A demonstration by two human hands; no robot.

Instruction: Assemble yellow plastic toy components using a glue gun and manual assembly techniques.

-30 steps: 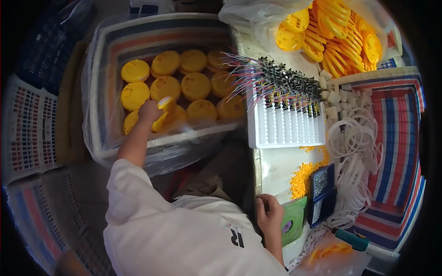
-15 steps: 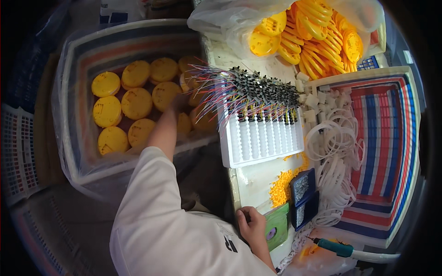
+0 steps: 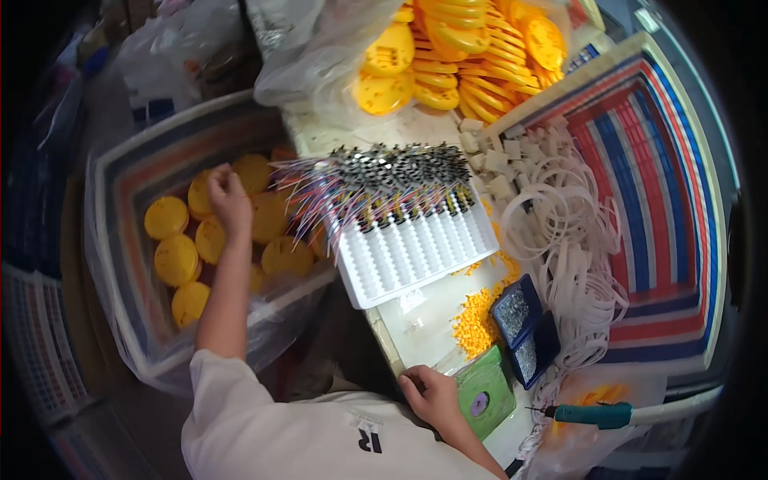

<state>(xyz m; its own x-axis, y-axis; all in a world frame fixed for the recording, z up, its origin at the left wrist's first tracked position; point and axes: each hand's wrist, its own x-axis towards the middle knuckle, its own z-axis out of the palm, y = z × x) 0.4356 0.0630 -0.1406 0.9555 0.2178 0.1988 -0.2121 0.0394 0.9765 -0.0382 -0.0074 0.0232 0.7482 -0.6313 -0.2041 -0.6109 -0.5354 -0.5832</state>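
My left hand (image 3: pixel 230 200) is over the yellow round discs (image 3: pixel 211 240) in the striped, plastic-lined crate at left. Its fingers are curled in, and nothing shows in them. The discs lie side by side, some hidden by my forearm. At the table's near edge rests my right hand (image 3: pixel 433 394), fingers folded and holding nothing visible. Beside it lies a green square pad (image 3: pixel 486 392) with a purple round spot. Ahead on the table, a white ribbed tray (image 3: pixel 408 260) carries rows of small black parts (image 3: pixel 400 170) with coloured wires sticking out to the left.
Small yellow pieces (image 3: pixel 477 316) and a dark blue box of tiny metal parts (image 3: pixel 520 308) lie right of the tray. White looped straps (image 3: pixel 572 296) pile against a striped crate (image 3: pixel 712 320). A bag holds yellow parts (image 3: pixel 480 56). A teal electric screwdriver (image 3: pixel 596 414) hangs at right.
My left hand has lifted from the discs near the tray and moved left across the crate. My right hand stays at the table edge. The whole view has shifted and turned.
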